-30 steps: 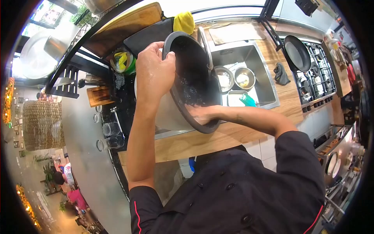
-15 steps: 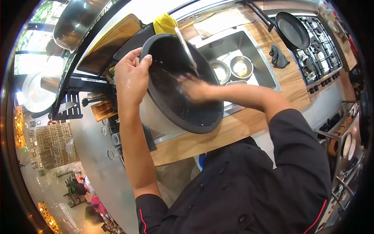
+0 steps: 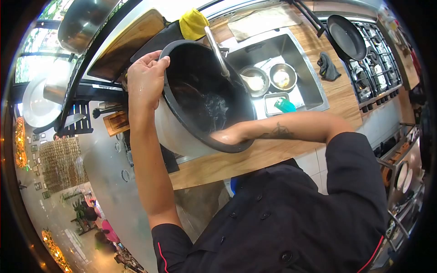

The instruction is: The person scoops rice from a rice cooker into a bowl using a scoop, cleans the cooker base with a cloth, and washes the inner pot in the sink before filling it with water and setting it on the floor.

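Note:
A large deep pot [image 3: 191,77], black inside and pale grey outside, is tilted over the counter at the sink's left side. My left hand [image 3: 148,77] grips its rim at the upper left, thumb over the edge. Inside the pot, my wet right hand [image 3: 226,136] is low against the near wall; its fingers are hidden, so what they hold, if anything, does not show. The metal faucet [image 3: 217,52] reaches over the pot's opening, and water splashes on the dark inner surface.
In the sink [image 3: 312,86] are two round metal bowls [image 3: 283,77] and a small rectangular tray with a green item [image 3: 285,105]. A yellow cloth [image 3: 193,23] is behind the pot. Right of the sink lie a dark cloth [image 3: 327,67] and a frying pan [image 3: 347,37] by the stove.
My right hand has moved from the middle of the pot down to its near wall. The green item in the sink has come into view. My left hand keeps its hold on the rim.

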Demonstrator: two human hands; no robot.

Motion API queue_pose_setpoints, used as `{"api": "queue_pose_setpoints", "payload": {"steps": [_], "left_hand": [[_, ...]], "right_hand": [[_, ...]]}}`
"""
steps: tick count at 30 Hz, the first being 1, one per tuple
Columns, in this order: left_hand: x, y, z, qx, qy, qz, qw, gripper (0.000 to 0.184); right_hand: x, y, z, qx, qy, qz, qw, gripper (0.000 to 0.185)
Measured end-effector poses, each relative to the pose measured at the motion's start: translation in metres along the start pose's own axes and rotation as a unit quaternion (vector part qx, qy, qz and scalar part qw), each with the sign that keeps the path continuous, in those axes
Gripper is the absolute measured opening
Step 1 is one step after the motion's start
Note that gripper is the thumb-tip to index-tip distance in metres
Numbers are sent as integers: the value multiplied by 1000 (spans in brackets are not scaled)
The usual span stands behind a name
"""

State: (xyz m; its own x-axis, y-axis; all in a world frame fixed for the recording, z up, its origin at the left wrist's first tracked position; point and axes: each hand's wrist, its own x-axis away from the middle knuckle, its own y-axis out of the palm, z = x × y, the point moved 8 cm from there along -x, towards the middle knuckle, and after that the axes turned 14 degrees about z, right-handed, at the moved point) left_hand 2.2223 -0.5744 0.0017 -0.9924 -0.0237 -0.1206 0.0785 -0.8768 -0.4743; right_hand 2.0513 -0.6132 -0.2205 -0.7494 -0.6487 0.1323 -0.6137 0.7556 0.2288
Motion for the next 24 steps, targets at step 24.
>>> {"api": "queue_pose_setpoints", "payload": {"steps": [24], "left_hand": [[-55,18,-5,-61,15,-16,998,45]], "right_hand": [[-25,-10,21,25,162,-59,985,66]]}}
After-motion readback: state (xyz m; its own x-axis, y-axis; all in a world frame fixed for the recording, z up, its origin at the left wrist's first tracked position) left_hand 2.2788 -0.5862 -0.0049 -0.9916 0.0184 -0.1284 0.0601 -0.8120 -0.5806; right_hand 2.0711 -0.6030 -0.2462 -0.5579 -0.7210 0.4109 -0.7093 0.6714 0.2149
